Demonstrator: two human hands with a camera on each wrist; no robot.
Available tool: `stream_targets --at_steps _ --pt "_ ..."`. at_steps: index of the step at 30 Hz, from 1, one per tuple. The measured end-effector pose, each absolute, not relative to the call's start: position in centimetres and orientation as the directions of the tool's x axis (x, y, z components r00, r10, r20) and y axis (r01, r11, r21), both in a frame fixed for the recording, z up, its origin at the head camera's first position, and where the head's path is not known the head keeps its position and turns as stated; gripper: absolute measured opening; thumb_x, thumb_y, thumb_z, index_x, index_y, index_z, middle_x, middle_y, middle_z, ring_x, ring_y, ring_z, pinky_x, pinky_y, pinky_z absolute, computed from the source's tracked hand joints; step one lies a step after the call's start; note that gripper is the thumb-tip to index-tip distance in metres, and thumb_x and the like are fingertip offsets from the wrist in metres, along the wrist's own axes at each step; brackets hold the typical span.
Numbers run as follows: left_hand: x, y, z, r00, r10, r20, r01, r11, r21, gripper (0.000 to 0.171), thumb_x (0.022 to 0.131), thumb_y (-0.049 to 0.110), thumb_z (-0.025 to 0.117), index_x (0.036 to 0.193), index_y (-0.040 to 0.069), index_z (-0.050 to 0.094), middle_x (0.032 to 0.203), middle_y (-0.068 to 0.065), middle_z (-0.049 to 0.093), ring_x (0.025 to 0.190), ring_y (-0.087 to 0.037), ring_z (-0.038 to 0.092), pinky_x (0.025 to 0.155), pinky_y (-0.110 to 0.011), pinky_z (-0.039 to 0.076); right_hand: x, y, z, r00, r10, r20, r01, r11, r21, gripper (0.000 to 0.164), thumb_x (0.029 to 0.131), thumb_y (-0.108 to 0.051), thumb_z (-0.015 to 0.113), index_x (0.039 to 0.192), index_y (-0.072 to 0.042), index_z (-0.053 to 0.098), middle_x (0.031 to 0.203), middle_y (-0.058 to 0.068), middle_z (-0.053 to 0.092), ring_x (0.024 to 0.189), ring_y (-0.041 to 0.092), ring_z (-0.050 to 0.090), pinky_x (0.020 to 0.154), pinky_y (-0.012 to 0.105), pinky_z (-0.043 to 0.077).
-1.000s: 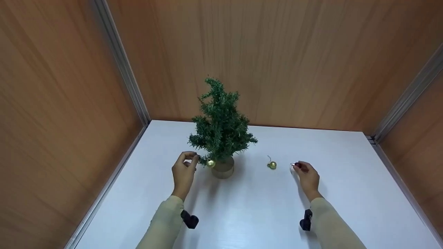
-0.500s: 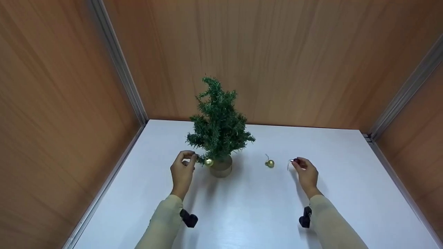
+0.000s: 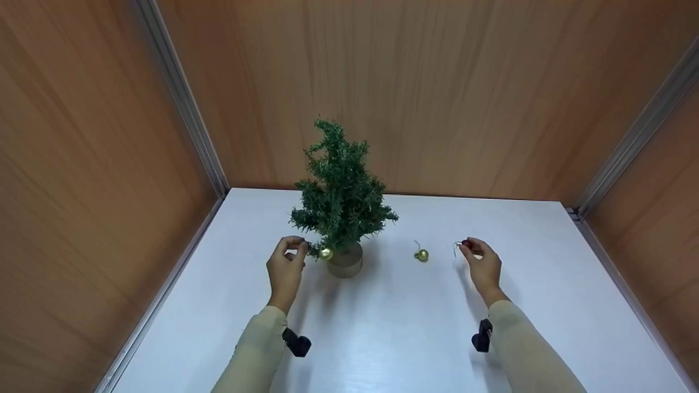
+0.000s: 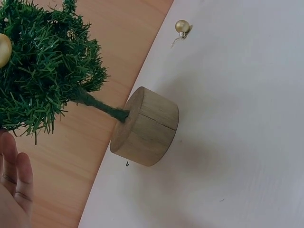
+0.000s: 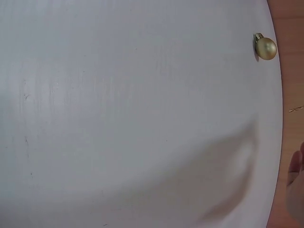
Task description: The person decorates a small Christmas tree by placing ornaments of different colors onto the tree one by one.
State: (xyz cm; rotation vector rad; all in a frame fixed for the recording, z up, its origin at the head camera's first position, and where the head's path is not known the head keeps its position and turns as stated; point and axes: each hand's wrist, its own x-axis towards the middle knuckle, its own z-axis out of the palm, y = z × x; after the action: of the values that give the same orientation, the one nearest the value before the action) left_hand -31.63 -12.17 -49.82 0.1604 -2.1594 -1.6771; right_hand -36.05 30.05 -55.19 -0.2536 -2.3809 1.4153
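Note:
A small green artificial Christmas tree (image 3: 341, 196) stands on a round wooden base (image 4: 147, 126). At its lower left my left hand (image 3: 285, 273) pinches a low branch tip between thumb and fingers; the wrist view shows only part of this hand. Close by those fingertips, a gold bauble (image 3: 326, 254) hangs on the branch. My right hand (image 3: 483, 270), off to the right above the table, pinches a dark red bauble (image 3: 466, 243) with a thin string loop dangling from it. Between tree and right hand, another gold bauble (image 3: 421, 255) lies on the table with its string.
The white table (image 3: 382, 327) is enclosed by wood-grain panels (image 3: 437, 98) at the back and both sides. Metal corner posts (image 3: 185, 103) join the panels. A black wrist camera (image 3: 296, 343) sits on the left forearm, another on the right.
My right hand has risen slightly and moved a little away from me with the red bauble. My left hand stays at the branch. The head view has shifted slightly.

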Motion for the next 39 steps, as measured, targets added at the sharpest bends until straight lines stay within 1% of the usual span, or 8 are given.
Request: stream_targets --at_steps 4,11,13,17,20,25,30,39 --pt "-31.6 -12.0 -49.6 -0.914 -0.324 0.246 0.158 0.275 0.948 0.014 0.098 0.022 0.063 0.109 0.014 0.065 0.098 -0.002 0.063 0.073 -0.025 0.061 0.062 -0.026 0.051 -36.1 29.8 -54.4 -0.911 0.336 0.239 -0.048 0.488 -0.871 0.037 0.096 -0.020 0.066 0.128 -0.003 0.061 0.115 0.015 0.065 0.107 0.024 0.058 0.076 0.015 0.040" --pt "-31.4 -11.9 -49.6 -0.913 -0.325 0.247 0.162 0.266 0.950 0.015 0.098 0.022 0.063 0.109 0.012 0.065 0.097 -0.002 0.063 0.077 -0.033 0.062 0.062 -0.025 0.051 -36.0 29.5 -53.6 -0.910 0.324 0.257 -0.069 0.494 -0.866 0.039 0.095 -0.024 0.066 0.128 -0.005 0.062 0.116 0.013 0.065 0.107 0.022 0.057 0.077 0.017 0.042" --pt "-31.4 -11.9 -49.7 -0.910 -0.327 0.254 0.168 0.271 0.948 0.015 0.097 0.022 0.064 0.109 0.012 0.065 0.097 -0.003 0.063 0.076 -0.032 0.062 0.062 -0.026 0.051 -36.0 29.3 -53.3 -0.910 0.322 0.260 -0.073 0.493 -0.867 0.039 0.095 -0.025 0.066 0.129 -0.006 0.062 0.117 0.012 0.065 0.107 0.021 0.057 0.078 0.017 0.042" --pt "-31.4 -11.9 -49.8 -0.908 -0.324 0.267 0.174 0.288 0.942 0.014 0.097 0.023 0.064 0.108 0.014 0.065 0.098 -0.002 0.063 0.072 -0.021 0.061 0.063 -0.026 0.051 -35.9 29.1 -52.5 -0.908 0.316 0.276 -0.092 0.492 -0.866 0.039 0.095 -0.026 0.066 0.128 -0.006 0.062 0.117 0.011 0.065 0.106 0.019 0.057 0.077 0.017 0.042" --pt "-31.4 -11.9 -49.8 -0.907 -0.322 0.271 0.176 0.296 0.939 0.013 0.098 0.024 0.063 0.107 0.016 0.065 0.098 -0.001 0.063 0.070 -0.017 0.060 0.063 -0.027 0.051 -35.9 28.9 -52.0 -0.903 0.312 0.297 -0.115 0.491 -0.863 0.039 0.095 -0.026 0.066 0.129 -0.006 0.062 0.117 0.011 0.065 0.106 0.019 0.057 0.078 0.018 0.042" --pt "-31.4 -11.9 -49.8 -0.905 -0.324 0.276 0.178 0.301 0.937 0.014 0.098 0.023 0.063 0.108 0.014 0.065 0.098 -0.001 0.064 0.069 -0.017 0.060 0.061 -0.026 0.051 -35.8 28.6 -51.3 -0.905 0.297 0.305 -0.136 0.477 -0.868 0.039 0.096 -0.029 0.065 0.130 -0.009 0.062 0.119 0.008 0.063 0.107 0.017 0.055 0.081 0.020 0.044" --pt "-31.7 -11.8 -49.8 -0.908 -0.323 0.265 0.172 0.289 0.942 0.014 0.098 0.023 0.063 0.108 0.013 0.065 0.098 -0.001 0.063 0.072 -0.023 0.061 0.061 -0.026 0.050 -35.7 28.4 -51.2 -0.912 0.289 0.292 -0.134 0.462 -0.877 0.041 0.096 -0.030 0.065 0.131 -0.008 0.061 0.119 0.007 0.063 0.107 0.016 0.054 0.083 0.023 0.045" --pt "-32.8 -11.8 -49.4 -0.900 -0.338 0.275 0.189 0.265 0.945 0.017 0.098 0.021 0.062 0.110 0.009 0.064 0.098 -0.002 0.062 0.072 -0.026 0.060 0.059 -0.024 0.049 -36.1 28.0 -49.9 -0.882 0.306 0.357 -0.210 0.424 -0.881 0.038 0.094 -0.029 0.068 0.126 -0.008 0.065 0.116 0.008 0.065 0.101 0.014 0.055 0.084 0.028 0.042"
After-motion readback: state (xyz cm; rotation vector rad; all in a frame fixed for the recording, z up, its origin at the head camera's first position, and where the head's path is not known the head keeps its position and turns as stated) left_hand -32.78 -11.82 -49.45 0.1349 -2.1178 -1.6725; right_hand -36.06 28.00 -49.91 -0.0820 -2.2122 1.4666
